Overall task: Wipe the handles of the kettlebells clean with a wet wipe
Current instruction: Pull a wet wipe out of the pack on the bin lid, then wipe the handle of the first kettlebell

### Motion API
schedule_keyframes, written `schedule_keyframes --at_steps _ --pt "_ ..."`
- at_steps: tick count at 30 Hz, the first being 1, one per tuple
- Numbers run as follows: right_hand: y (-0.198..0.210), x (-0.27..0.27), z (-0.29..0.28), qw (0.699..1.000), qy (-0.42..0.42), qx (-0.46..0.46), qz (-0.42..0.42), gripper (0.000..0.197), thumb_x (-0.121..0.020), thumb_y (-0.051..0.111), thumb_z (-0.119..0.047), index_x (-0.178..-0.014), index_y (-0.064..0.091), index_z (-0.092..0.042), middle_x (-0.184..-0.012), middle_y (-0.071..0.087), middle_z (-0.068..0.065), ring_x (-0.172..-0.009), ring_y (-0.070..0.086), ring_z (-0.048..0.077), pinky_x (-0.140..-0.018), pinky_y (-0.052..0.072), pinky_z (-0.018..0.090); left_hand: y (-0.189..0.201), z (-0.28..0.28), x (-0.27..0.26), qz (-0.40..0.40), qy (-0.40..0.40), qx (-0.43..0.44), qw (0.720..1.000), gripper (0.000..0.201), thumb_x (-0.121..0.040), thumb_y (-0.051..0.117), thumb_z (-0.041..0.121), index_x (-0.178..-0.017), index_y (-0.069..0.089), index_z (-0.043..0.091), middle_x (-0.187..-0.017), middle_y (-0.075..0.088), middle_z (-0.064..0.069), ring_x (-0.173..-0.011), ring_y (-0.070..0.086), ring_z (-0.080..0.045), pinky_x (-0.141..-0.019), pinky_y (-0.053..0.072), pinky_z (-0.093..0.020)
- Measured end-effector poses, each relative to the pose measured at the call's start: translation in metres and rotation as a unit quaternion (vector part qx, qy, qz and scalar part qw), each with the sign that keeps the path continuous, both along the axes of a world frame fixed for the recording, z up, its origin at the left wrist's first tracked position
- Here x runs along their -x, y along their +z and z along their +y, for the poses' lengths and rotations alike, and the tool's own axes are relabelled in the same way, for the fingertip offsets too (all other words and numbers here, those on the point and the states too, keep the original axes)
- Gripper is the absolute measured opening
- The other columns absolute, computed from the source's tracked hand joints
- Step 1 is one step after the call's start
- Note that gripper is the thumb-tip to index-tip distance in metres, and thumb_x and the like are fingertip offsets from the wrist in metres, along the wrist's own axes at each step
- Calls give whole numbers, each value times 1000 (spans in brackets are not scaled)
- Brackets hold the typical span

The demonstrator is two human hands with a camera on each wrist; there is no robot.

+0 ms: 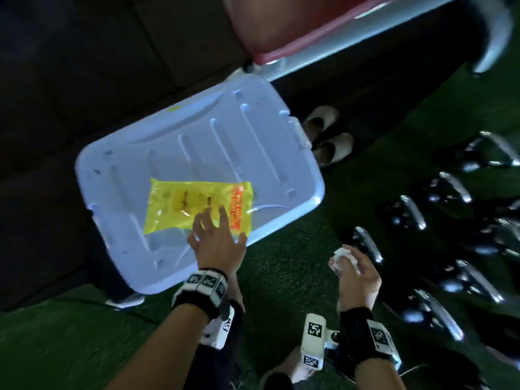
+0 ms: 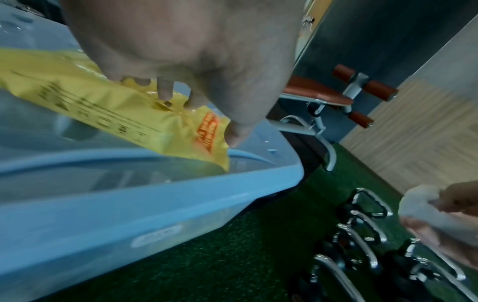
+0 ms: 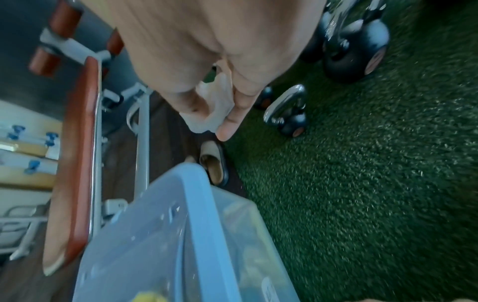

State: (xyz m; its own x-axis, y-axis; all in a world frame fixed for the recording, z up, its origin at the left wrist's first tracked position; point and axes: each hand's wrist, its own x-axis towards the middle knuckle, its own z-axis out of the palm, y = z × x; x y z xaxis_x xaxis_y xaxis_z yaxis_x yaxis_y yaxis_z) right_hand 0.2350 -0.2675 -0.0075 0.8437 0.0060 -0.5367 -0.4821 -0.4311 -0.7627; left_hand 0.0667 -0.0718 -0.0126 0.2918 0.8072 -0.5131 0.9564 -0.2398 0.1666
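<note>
A yellow wet-wipe packet (image 1: 183, 204) lies flat on the pale blue lid (image 1: 197, 153) of a storage bin. My left hand (image 1: 213, 220) hovers over the packet's near end with fingers spread, and in the left wrist view its fingertips (image 2: 165, 92) touch the packet (image 2: 103, 110). My right hand (image 1: 351, 263) grips a crumpled white wet wipe (image 1: 342, 253) just left of the nearest kettlebell handle (image 1: 368, 243). The right wrist view shows the wipe (image 3: 217, 102) pinched between thumb and fingers. Several black kettlebells (image 1: 439, 313) with chrome handles stand in rows on the right.
Green turf (image 1: 281, 277) covers the floor under the bin and kettlebells. A pair of pale slippers (image 1: 332, 147) sits beyond the bin. A workout bench with a red-brown pad (image 1: 281, 29) stands at the back. Dark floor lies to the left.
</note>
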Motion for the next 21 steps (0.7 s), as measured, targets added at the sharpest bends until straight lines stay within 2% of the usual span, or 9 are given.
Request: schedule_keyframes --at_steps 4,7,10,12,13,15,18,19,21 --pt "-9 -25 -79 998 -55 -25 -4 10 -78 77 -29 -86 81 -27 -82 78 4 -83 73 21 -89 61 45 -13 -63 -42 -114 -33 3 993 58 -90 68 42 -144 53 30 -155 34 -10 -144 28 -35 -110 36 -53" --pt "-39 -38 -128 998 -60 -3 -36 7 -79 80 -32 -86 79 -31 -90 79 3 -91 75 22 -87 61 42 -54 -103 -82 -191 -53 108 974 38 -89 69 40 -127 65 35 -142 50 -4 -137 44 -27 -109 41 -42" --pt "-79 -50 -161 996 -65 19 -61 13 -75 83 -28 -86 77 -33 -103 77 0 -97 74 18 -86 61 39 -110 -134 -122 -237 14 253 938 31 -94 68 31 -125 68 31 -137 61 -3 -126 58 -20 -97 44 -30" --pt "-109 -61 -172 992 -80 26 -95 16 -76 84 -24 -85 74 -32 -96 76 -6 -92 71 7 -83 59 37 -158 -150 -147 -247 41 314 916 31 -96 65 29 -127 66 30 -137 64 -3 -117 64 -20 -100 49 -36" --pt "-124 -67 -175 989 -85 26 -119 19 -77 85 -22 -86 72 -32 -92 75 -9 -87 68 -1 -80 57 35 -185 -155 -159 -255 55 338 904 30 -96 65 25 -126 65 29 -135 65 -4 -109 66 -18 -98 51 -37" --pt "-156 -79 -175 982 -87 36 -162 28 -77 84 -19 -94 69 -34 -92 72 -14 -84 64 -6 -79 54 33 -238 -161 -180 -265 79 368 888 30 -93 67 19 -120 65 29 -131 68 -5 -97 68 -15 -90 53 -36" --pt "-202 -97 -174 972 -96 21 -214 40 -78 82 -17 -110 71 -37 -104 73 -15 -93 68 0 -87 57 31 -311 -165 -213 -281 86 368 882 43 -73 77 27 -113 65 35 -129 69 -4 -110 68 -21 -104 53 -44" --pt "-217 -102 -172 969 -98 14 -228 40 -78 81 -17 -111 72 -37 -105 74 -13 -94 70 3 -88 58 32 -330 -166 -226 -286 79 363 883 52 -70 80 26 -119 64 33 -131 67 -4 -114 67 -23 -106 51 -45" --pt "-241 -111 -169 961 -103 -4 -256 40 -78 81 -17 -112 75 -38 -105 76 -11 -95 73 7 -89 61 35 -357 -173 -249 -296 47 345 889 70 -75 86 19 -138 56 24 -135 63 -6 -121 63 -25 -105 50 -39"
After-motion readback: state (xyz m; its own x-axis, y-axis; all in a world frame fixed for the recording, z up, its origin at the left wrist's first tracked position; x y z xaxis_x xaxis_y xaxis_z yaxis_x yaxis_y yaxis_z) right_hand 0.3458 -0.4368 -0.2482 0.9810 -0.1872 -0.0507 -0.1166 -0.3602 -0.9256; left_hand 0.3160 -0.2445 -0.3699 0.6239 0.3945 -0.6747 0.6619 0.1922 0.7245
